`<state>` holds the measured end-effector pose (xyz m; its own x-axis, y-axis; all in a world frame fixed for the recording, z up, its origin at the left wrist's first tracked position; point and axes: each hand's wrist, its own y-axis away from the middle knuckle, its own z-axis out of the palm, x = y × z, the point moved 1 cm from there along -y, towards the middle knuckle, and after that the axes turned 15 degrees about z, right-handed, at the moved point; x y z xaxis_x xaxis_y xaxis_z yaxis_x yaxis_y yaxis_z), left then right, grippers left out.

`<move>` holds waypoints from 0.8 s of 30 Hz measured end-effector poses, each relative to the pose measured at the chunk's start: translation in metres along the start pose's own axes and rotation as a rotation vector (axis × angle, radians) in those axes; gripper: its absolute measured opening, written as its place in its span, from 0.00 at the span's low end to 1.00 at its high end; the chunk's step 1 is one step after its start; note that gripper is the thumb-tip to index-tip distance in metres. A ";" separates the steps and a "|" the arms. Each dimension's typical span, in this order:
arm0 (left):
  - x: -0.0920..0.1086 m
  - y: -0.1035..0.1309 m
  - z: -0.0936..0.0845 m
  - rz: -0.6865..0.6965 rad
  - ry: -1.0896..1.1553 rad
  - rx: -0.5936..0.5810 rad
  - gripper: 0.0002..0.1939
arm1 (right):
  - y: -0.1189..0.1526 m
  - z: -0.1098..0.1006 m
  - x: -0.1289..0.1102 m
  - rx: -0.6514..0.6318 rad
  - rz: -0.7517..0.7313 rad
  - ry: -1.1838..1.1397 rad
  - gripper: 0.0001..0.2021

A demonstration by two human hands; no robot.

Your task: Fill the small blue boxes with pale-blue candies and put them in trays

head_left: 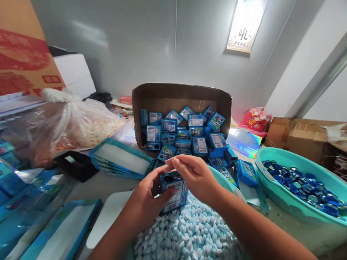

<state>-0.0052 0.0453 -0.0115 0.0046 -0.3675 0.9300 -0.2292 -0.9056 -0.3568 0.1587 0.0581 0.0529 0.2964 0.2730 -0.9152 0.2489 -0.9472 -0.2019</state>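
A small blue candy box (174, 197) with a white printed panel stands slightly tilted above a tub of pale blue and white candies (192, 234). My left hand (150, 194) grips it from the left, thumb across the printed panel and fingers behind. At its top edge, my right hand (196, 175) is closed, fingers pressed together against the box and meeting my left fingertips. The hands partly hide the top of the box. Just beyond them, a brown cardboard carton (182, 93) lies with its opening toward me, holding many similar blue boxes (200, 145).
To the right stands a turquoise basin (274, 180) of blue metallic-looking pieces. Flat blue printed trays (120, 158) are stacked on the left, near a tied clear plastic bag (84, 122). More blue packaging (6, 199) lies at far left. Cardboard boxes (299, 139) stand at back right.
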 end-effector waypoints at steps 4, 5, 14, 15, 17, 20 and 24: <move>0.001 0.002 0.001 0.013 -0.046 0.021 0.36 | -0.005 -0.020 0.002 0.147 0.013 0.296 0.11; 0.001 0.002 0.001 0.007 -0.041 0.024 0.36 | -0.006 -0.026 0.003 0.135 0.035 0.382 0.09; 0.005 0.003 0.002 0.000 -0.028 0.001 0.32 | -0.002 -0.034 -0.001 -0.029 0.068 0.620 0.09; 0.006 0.003 0.002 0.012 -0.054 0.007 0.32 | -0.002 -0.033 -0.003 -0.029 0.058 0.610 0.10; 0.008 0.003 0.002 0.023 -0.094 0.006 0.31 | -0.002 -0.030 -0.004 -0.041 0.049 0.598 0.11; 0.011 0.005 0.002 0.007 -0.162 -0.006 0.30 | -0.001 -0.026 -0.004 -0.076 0.044 0.563 0.11; 0.014 0.005 0.001 0.044 -0.226 -0.052 0.26 | 0.001 -0.019 -0.005 -0.131 0.007 0.428 0.11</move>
<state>-0.0051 0.0349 -0.0002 0.2099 -0.4500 0.8680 -0.2834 -0.8777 -0.3865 0.1753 0.0589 0.0639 0.6462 0.3380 -0.6842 0.3525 -0.9274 -0.1253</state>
